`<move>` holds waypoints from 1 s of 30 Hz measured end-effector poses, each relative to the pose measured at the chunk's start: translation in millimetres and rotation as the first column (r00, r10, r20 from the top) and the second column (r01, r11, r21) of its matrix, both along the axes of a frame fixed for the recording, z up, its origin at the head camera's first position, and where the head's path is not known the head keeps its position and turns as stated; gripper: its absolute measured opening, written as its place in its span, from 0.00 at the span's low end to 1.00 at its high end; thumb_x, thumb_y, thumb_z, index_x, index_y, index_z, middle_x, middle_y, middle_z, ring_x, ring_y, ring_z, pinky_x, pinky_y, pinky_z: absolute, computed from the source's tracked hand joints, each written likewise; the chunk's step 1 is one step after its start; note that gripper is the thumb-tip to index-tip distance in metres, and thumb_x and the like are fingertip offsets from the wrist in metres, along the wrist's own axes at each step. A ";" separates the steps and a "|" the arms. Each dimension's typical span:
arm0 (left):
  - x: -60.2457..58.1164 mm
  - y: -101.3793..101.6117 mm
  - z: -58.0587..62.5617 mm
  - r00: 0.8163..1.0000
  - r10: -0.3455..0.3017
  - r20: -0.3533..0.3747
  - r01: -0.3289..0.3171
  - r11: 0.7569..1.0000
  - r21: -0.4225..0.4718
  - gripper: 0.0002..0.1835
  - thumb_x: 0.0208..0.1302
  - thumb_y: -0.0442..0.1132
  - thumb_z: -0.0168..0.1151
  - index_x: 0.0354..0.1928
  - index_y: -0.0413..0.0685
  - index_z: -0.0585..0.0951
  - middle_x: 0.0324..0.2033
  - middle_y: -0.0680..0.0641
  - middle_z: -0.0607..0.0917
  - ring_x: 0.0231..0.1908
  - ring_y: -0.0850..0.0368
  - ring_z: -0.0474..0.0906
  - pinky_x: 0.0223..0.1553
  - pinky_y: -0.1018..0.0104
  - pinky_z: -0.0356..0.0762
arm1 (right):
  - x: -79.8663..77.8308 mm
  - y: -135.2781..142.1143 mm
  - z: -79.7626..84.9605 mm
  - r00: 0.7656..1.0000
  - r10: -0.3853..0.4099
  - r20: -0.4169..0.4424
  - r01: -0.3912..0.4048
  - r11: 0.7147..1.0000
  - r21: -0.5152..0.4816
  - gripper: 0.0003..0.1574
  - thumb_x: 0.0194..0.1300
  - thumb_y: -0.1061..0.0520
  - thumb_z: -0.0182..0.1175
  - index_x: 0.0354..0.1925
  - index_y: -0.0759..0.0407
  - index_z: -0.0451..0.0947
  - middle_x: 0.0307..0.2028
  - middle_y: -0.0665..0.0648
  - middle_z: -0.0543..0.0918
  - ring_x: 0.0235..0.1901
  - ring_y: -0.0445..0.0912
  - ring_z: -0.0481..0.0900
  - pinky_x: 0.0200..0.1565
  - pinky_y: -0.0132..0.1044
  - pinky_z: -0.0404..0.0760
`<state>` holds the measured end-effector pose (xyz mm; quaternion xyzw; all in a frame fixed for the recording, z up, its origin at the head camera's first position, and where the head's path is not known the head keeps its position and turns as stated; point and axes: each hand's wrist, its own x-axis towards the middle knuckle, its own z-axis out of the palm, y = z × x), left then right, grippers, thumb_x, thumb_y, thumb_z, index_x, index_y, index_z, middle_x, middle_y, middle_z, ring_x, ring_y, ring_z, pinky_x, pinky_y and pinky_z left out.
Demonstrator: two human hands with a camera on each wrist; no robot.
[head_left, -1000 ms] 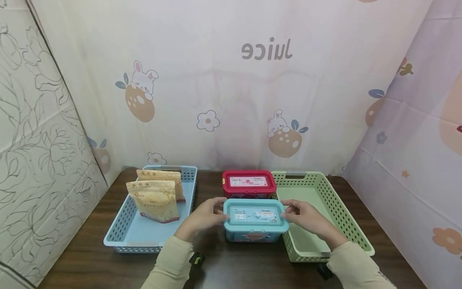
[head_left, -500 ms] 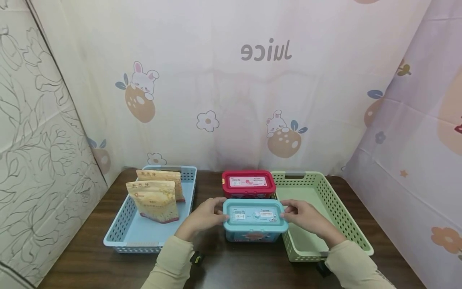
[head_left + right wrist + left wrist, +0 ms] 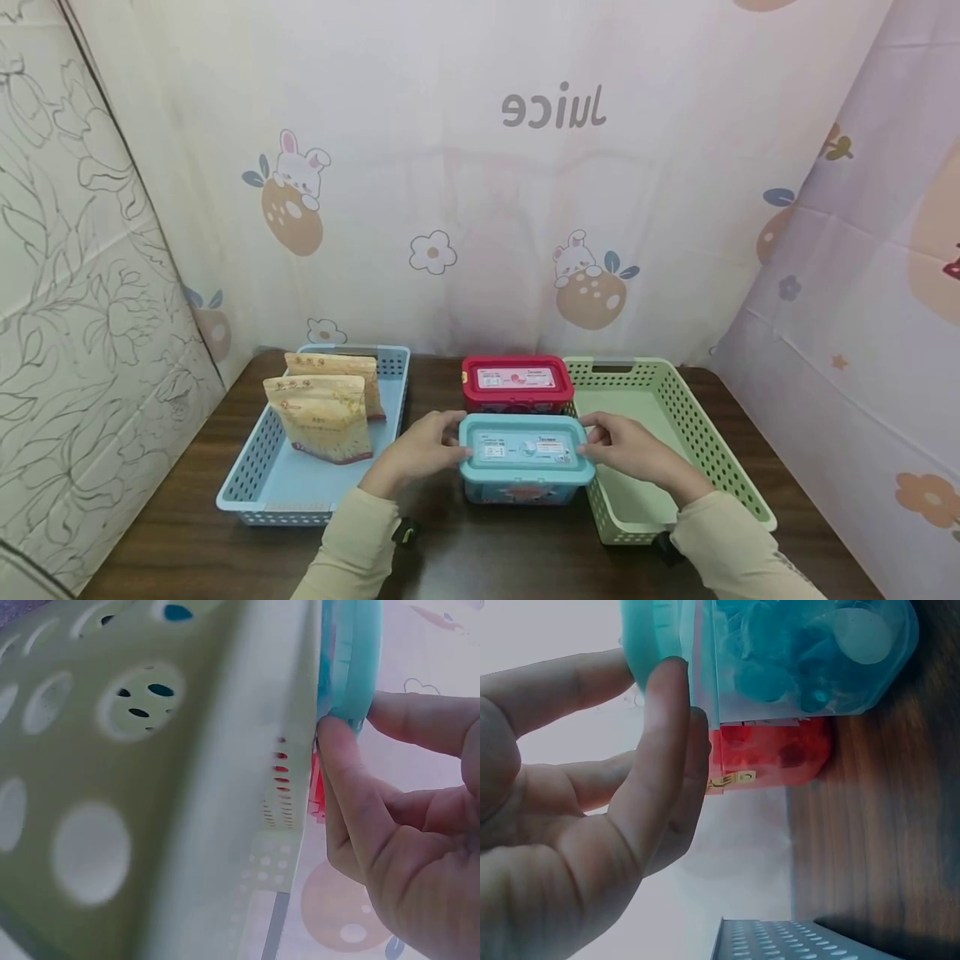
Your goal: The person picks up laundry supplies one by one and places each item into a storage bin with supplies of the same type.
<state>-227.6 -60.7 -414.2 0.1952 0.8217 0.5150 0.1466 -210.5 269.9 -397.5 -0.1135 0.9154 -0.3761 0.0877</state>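
Note:
Between both hands stands a teal lidded plastic box with a printed label on its lid; its translucent side shows rounded blue pieces in the left wrist view. My left hand pinches the left end of the lid with thumb and fingers. At the lid's right end, my right hand grips the edge the same way, over the rim of the green basket. A red lidded box sits right behind the teal one, its lower front partly hidden.
On the left lies a light blue perforated basket bearing two yellowish pouches, the front one overlapping the rear one. The dark wooden table runs under everything, with a printed curtain behind.
The teal box has shifted slightly to the left, and both hands have moved with it, still holding the lid's ends. The baskets, pouches and red box stay put.

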 end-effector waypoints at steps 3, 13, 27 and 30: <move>0.9 -2.5 2.0 1.000 -0.002 -0.016 0.002 1.000 -0.027 0.32 0.66 0.32 0.67 0.68 0.28 0.67 0.49 0.39 0.78 0.42 0.51 0.79 0.40 0.59 0.84 | -0.2 -2.7 0.4 1.000 0.012 0.001 -0.012 1.000 0.002 0.31 0.66 0.57 0.67 0.61 0.74 0.71 0.35 0.55 0.79 0.36 0.47 0.76 0.35 0.40 0.79; 2.1 -14.4 3.5 0.999 -0.008 -0.031 0.006 0.999 -0.048 0.33 0.65 0.32 0.67 0.68 0.26 0.67 0.52 0.37 0.79 0.44 0.50 0.81 0.41 0.58 0.85 | -4.5 -13.7 0.6 1.000 0.022 0.015 -0.022 1.000 -0.006 0.32 0.65 0.57 0.68 0.61 0.73 0.71 0.34 0.55 0.78 0.34 0.47 0.74 0.32 0.38 0.77; 3.8 -24.5 7.4 1.000 0.007 -0.005 -0.007 0.999 -0.040 0.32 0.66 0.30 0.65 0.68 0.25 0.66 0.52 0.36 0.80 0.49 0.45 0.80 0.43 0.55 0.85 | -8.3 -23.9 1.2 0.998 0.060 0.032 -0.059 0.997 -0.048 0.32 0.66 0.57 0.67 0.60 0.74 0.71 0.33 0.55 0.79 0.33 0.47 0.75 0.32 0.38 0.76; 3.4 -25.5 7.5 1.000 0.011 0.001 -0.011 0.999 -0.035 0.32 0.66 0.30 0.65 0.68 0.25 0.66 0.52 0.36 0.80 0.48 0.46 0.80 0.43 0.56 0.85 | -9.8 -25.1 0.4 0.998 0.054 0.039 -0.052 0.997 -0.050 0.32 0.66 0.57 0.67 0.60 0.74 0.71 0.34 0.55 0.79 0.34 0.47 0.76 0.33 0.38 0.77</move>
